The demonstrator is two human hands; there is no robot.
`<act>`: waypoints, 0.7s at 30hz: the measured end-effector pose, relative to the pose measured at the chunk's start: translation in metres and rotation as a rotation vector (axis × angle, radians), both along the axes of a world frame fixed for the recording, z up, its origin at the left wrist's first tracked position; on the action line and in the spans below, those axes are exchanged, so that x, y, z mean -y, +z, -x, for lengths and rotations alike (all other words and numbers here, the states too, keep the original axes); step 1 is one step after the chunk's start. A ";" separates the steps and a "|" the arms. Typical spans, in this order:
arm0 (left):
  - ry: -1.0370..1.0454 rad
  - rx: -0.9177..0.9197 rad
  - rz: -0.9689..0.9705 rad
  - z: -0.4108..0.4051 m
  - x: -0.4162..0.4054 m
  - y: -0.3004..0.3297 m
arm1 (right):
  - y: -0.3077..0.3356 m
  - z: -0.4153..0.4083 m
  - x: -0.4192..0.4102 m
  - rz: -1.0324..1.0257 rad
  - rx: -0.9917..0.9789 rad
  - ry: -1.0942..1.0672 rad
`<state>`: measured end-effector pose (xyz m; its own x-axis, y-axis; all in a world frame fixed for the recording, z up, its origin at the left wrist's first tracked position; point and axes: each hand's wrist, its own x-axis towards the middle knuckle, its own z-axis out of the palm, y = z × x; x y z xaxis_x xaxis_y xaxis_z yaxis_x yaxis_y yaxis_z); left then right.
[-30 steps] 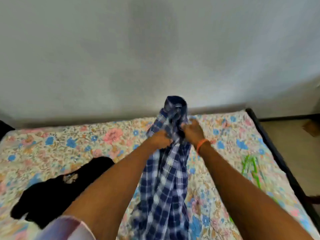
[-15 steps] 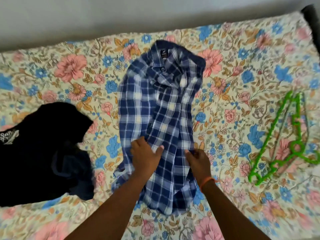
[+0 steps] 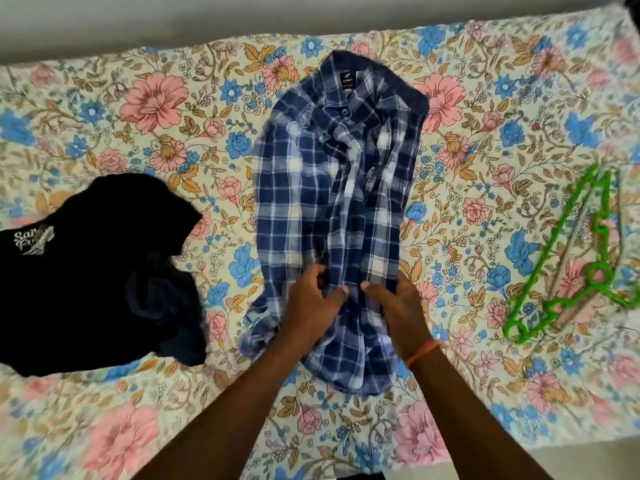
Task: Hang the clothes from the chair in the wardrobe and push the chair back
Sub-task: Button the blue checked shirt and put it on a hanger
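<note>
The blue plaid shirt [image 3: 332,209], lifted a second ago, is now spread on the floral bed sheet [image 3: 485,133], its front edges pinched by the left hand [image 3: 313,301] and the right hand [image 3: 398,306].

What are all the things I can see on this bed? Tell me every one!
plaid shirt: one, blue and white, middle of the bed, collar toward the wall
black garment: one, black with white print, left side of the bed
hangers: a green plastic one with a thin grey one under it, right side of the bed
bedsheet: one, cream with pink and blue flowers, covering the bed
wall: pale grey, behind the bed
wristband: one, orange, on the right wrist
left hand: pinches the shirt's lower front
right hand: pinches the shirt's lower front
</note>
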<state>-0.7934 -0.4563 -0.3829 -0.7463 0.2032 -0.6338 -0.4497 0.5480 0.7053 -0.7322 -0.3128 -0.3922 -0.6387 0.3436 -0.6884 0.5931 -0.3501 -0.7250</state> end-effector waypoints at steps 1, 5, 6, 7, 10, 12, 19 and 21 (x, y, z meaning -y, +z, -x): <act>0.012 0.019 -0.018 -0.011 0.001 0.006 | 0.005 -0.008 0.010 0.050 0.002 0.012; -0.143 -0.068 -0.026 -0.059 0.004 0.026 | 0.023 -0.039 0.046 0.189 0.020 -0.078; -0.217 -0.100 -0.024 -0.069 0.004 0.031 | 0.026 -0.046 0.052 0.180 0.035 -0.127; -0.267 -0.113 -0.034 -0.078 0.004 0.034 | 0.027 -0.051 0.054 0.160 0.053 -0.168; -0.184 -0.003 -0.113 -0.090 0.005 0.039 | 0.027 -0.060 0.054 0.207 0.105 -0.298; -0.012 0.052 -0.161 -0.092 0.006 0.043 | 0.030 -0.061 0.047 0.291 0.138 -0.381; 0.111 -0.018 -0.070 -0.110 0.012 0.042 | 0.031 -0.068 0.033 0.511 0.108 -0.482; 0.112 0.047 -0.123 -0.120 0.011 0.043 | 0.027 -0.072 0.029 0.558 0.091 -0.504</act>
<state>-0.6730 -0.4674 -0.3400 -0.7389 0.1986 -0.6439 -0.5370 0.4039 0.7407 -0.6603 -0.3416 -0.3649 -0.4289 0.1638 -0.8884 0.3135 -0.8953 -0.3164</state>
